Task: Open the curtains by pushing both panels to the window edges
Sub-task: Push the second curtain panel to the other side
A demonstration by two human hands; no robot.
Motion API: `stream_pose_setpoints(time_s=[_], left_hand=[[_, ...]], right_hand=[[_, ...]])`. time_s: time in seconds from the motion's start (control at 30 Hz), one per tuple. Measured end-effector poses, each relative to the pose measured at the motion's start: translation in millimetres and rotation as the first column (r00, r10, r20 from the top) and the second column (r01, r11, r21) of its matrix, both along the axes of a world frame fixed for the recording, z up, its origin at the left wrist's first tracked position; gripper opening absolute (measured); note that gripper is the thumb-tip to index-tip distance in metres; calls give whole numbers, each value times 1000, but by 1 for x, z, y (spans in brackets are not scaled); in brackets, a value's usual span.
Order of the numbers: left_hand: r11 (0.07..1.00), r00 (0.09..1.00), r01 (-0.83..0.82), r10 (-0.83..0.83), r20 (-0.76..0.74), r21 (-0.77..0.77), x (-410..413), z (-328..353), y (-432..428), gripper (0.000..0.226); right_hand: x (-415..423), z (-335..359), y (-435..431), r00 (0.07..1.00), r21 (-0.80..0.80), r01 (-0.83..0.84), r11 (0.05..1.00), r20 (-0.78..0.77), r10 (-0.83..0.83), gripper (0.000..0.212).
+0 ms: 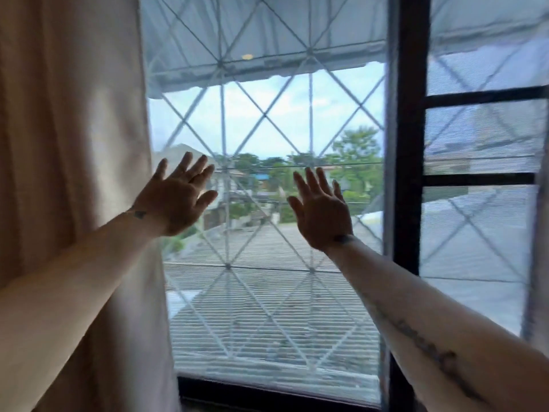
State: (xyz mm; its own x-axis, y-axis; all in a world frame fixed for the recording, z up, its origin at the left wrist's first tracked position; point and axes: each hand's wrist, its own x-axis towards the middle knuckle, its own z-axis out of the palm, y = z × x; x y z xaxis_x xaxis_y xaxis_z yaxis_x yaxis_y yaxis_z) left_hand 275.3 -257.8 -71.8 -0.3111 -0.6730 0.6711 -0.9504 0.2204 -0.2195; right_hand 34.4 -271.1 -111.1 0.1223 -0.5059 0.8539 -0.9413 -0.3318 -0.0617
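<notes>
Curtains first: the cream left panel point(74, 144) hangs from top to bottom, its long axis upright, its inner edge running down just left of my left hand point(178, 197). A sliver of the right panel point(539, 263) shows at the far right edge. Between them the window lies bare, with white diamond grille point(267, 114) and dark frame post point(411, 173) upright right of centre. Both my hands are raised, palms flat, fingers spread wide, holding nothing. My right hand point(322, 212) floats mid-pane, well clear of the right panel. Whether my left hand touches the cloth, I cannot tell.
</notes>
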Motion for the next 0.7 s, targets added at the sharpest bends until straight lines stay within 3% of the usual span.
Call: stream_pose_setpoints(time_s=[0.27,0.6,0.7], left_hand=[[969,965,248,-246,-92,13,-97,-21,-8,57],[785,775,611,-620,-125,-105,-231,-25,21,81],[748,739,658,-663,-119,-84,-263,-33,29,76]], right_hand=[[-120,39,58,879,-102,464,880,-71,-472,55],[-205,65,126,713,-214,658,722,-131,-688,50],[-222,67,141,669,-244,695,676,-126,-733,50]])
